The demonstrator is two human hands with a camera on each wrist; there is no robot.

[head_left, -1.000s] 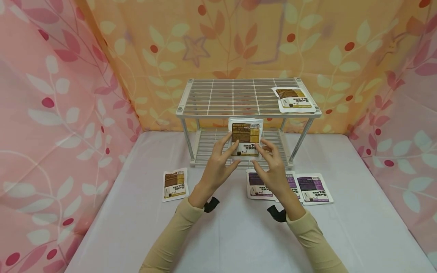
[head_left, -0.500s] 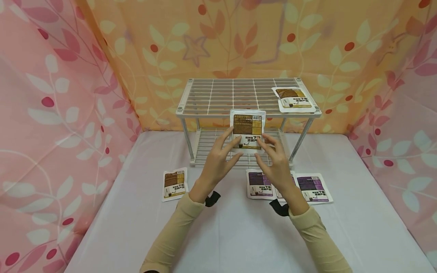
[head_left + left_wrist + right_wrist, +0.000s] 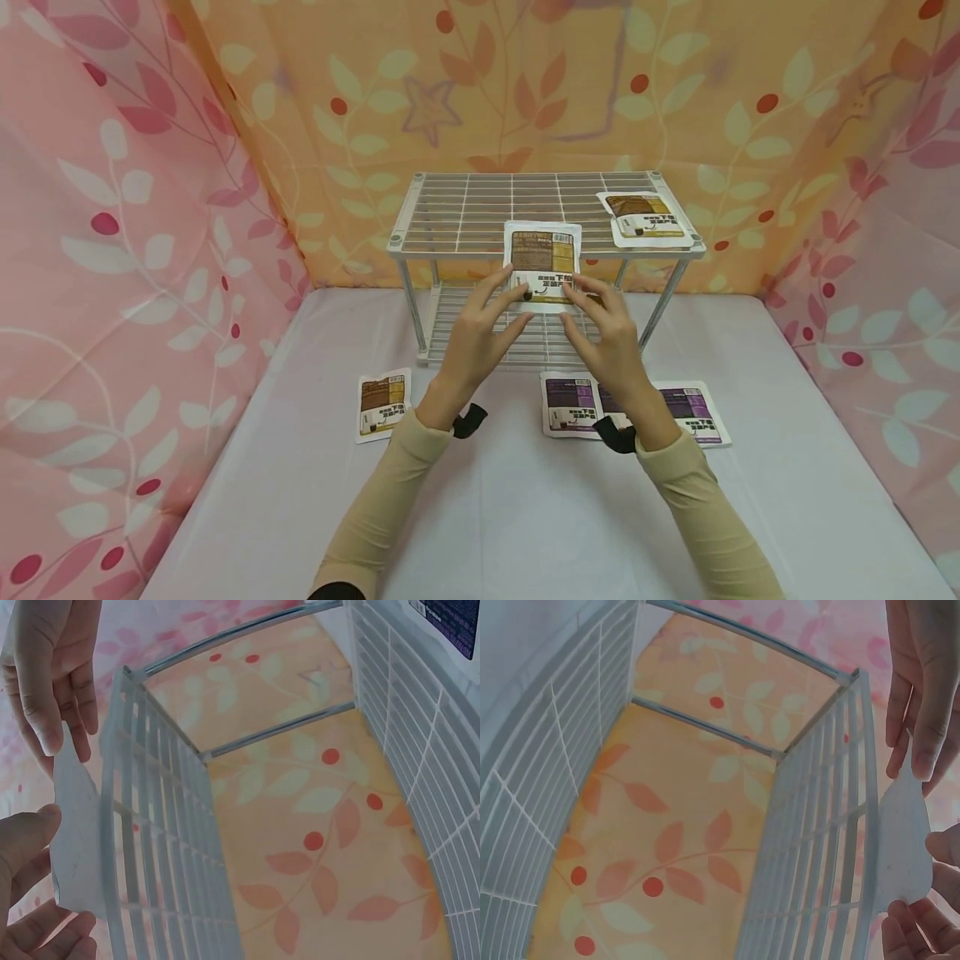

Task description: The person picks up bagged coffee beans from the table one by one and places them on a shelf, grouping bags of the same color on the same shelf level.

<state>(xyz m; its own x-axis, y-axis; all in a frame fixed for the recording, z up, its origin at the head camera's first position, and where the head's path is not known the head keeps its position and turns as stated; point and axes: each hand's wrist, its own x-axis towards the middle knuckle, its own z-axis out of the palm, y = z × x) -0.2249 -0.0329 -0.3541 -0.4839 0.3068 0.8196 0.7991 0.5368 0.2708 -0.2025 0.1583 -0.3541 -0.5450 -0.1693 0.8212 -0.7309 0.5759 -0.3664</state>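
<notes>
Counter [image 3: 495, 533] carries the lot. White wire rack [image 3: 457, 212] stands toward the back. Left grip [image 3: 474, 337] and right grip [image 3: 611, 337] both pinch held brown packet [image 3: 543, 250] low on its sides, at the upper tier's front edge; can't tell if it touches. Two-sided hold probably keeps it flat and square. Shelved brown packet [image 3: 648, 221] lies at that tier's right end. Purple packets [image 3: 572, 404] right, lone brown packet [image 3: 384, 404] left: looks like colour sorting.
</notes>
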